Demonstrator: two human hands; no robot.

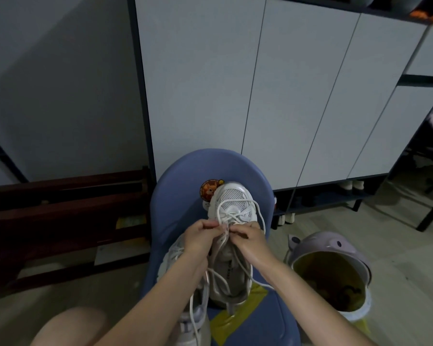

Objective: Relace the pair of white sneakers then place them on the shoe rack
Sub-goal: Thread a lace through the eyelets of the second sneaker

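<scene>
From the head camera, one white sneaker [231, 236] lay toe-away on the blue chair [185, 186], its mate [185, 275] beside it under my left forearm. My left hand [200, 236] pinched the lace [235, 216] at the upper eyelets, fingers curled tight on it, and my right hand [248, 237] pinched the same lace just beside, thumb and forefinger closed on the strand. Loose loops trailed over the mesh toe and down past the heel. I judged the step wanted even tension: feed the tip squarely through the eyelet (which one, I could not tell) and draw both ends level before crossing. The open shelf under the white cabinet [323, 198] looked the likely shoe rack. A pink bin [330, 248] stood right of the chair.
</scene>
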